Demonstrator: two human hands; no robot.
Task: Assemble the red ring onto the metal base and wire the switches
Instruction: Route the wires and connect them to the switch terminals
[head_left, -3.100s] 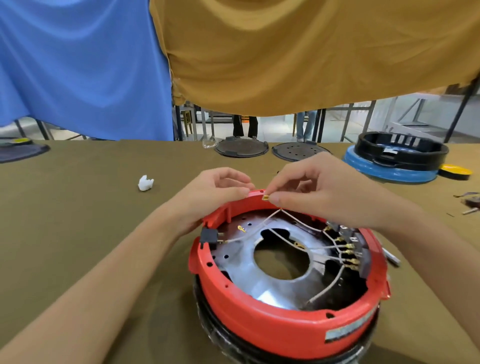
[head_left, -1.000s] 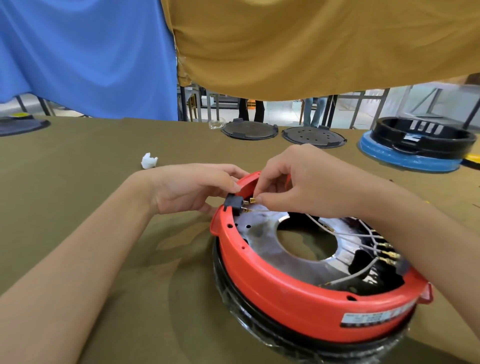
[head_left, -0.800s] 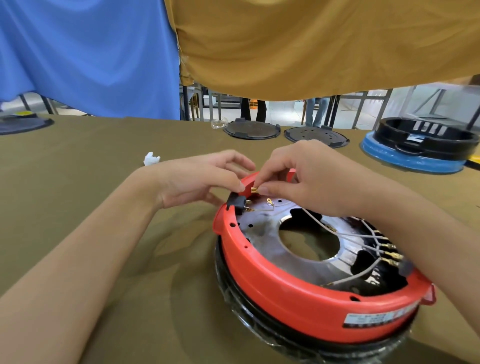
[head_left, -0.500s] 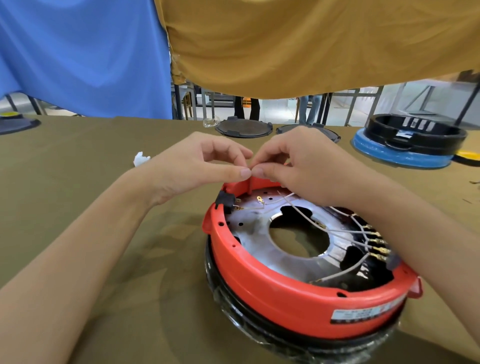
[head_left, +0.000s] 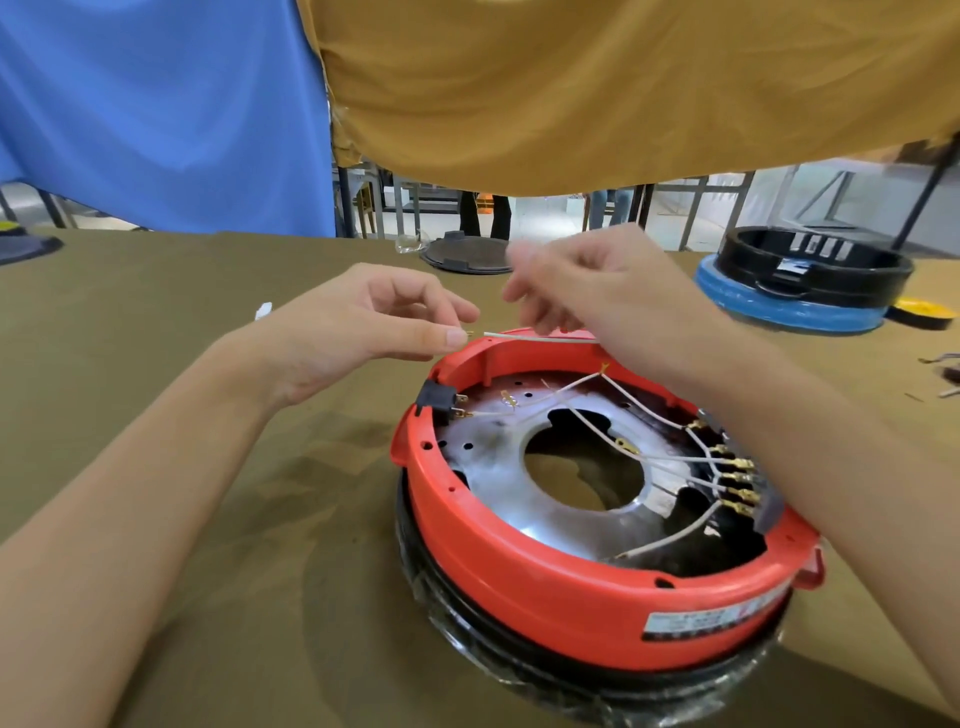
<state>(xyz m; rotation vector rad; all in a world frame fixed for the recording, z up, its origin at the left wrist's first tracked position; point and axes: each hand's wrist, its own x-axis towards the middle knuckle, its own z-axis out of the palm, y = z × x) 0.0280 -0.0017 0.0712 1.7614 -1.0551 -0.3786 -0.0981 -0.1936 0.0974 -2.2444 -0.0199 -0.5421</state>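
The red ring (head_left: 571, 587) sits on the metal base (head_left: 498, 483), which rests on a black plastic-wrapped unit. A black switch (head_left: 439, 397) is set in the ring's far left wall with brass tabs. Several white wires run across the base to a terminal block (head_left: 740, 478) at the right. My left hand (head_left: 358, 327) pinches the brass end of a white wire (head_left: 524, 336) above the ring's far rim. My right hand (head_left: 597, 291), blurred, is raised just right of it, fingers loosely curled over the same wire.
A small white scrap (head_left: 263, 310) lies left of my left hand. Two dark round lids (head_left: 465, 254) sit at the table's far edge. A blue and black unit (head_left: 800, 286) stands far right, with small tools (head_left: 945, 371) at the right edge. Blue and mustard cloths hang behind.
Both hands lifted from the switch area. They have drawn apart, and the wire's end passed to my left hand, which pulled it out to the left above the ring's rim.
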